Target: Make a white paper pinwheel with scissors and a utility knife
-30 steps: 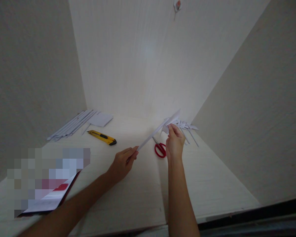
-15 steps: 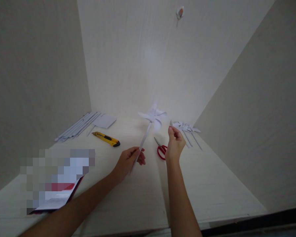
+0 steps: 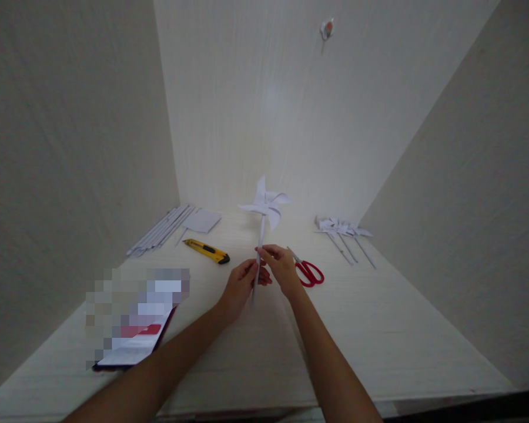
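A: The right hand (image 3: 283,268) now joins the left hand (image 3: 239,286); the paper pinwheel (image 3: 265,205) stands upright.
B: Both pinch its stick; it's held above the desk (image 3: 379,329), near the red scissors (image 3: 309,273).

knife (image 3: 207,251) left of pinwheel (image 3: 264,205), scissors (image 3: 307,271) right

text: none legible | pinwheel (image 3: 264,205): blank white paper | booklet (image 3: 132,354): print blurred out
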Available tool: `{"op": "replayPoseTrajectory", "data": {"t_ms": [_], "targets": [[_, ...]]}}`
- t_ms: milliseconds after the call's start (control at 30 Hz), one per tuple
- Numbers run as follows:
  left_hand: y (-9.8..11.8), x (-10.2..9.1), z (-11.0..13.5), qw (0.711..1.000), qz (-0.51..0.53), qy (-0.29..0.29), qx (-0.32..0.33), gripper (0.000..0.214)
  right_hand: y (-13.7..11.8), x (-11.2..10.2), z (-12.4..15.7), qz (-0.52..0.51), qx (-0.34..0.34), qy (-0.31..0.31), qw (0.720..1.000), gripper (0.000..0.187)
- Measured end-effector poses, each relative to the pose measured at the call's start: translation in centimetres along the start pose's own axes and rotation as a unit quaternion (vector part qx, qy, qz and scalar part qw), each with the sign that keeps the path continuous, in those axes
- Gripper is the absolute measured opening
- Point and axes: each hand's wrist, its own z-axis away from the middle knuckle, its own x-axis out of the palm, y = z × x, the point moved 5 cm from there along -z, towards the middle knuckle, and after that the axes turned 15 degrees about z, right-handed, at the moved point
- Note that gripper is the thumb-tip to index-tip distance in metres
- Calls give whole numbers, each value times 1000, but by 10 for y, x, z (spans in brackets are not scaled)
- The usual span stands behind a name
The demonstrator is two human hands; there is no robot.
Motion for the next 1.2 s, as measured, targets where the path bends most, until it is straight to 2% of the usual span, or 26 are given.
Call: {"op": "replayPoseTrajectory", "data": {"t_ms": [367, 567, 667, 767, 933, 1067, 1200], "targets": [[-1, -3, -2, 1000, -3, -11, -3, 23, 0, -1, 0, 12, -6, 17, 1000, 17], [2, -5, -5, 1000, -12, -2, 16, 28, -1, 0, 2, 97, -31, 30, 994, 19], [1, -8, -8, 999, -13, 22, 22, 33, -8, -1, 6, 197, -49, 77, 976, 16], [-2, -11, -10, 999, -25, 31, 15, 39, -17, -1, 13, 296, -54, 119, 946, 13], [-3, -13, -11, 997, -68, 14, 22, 42, -20, 2, 17, 364, -36, 125, 922, 11], [1, -17, -10, 986, -160, 37, 43, 39, -12, -19, 6, 405, -11, 128, 905, 17], [3, -13, -7, 977, -209, 39, 34, 34, 9, -65, -18, 489, 75, 102, 863, 24]]}}
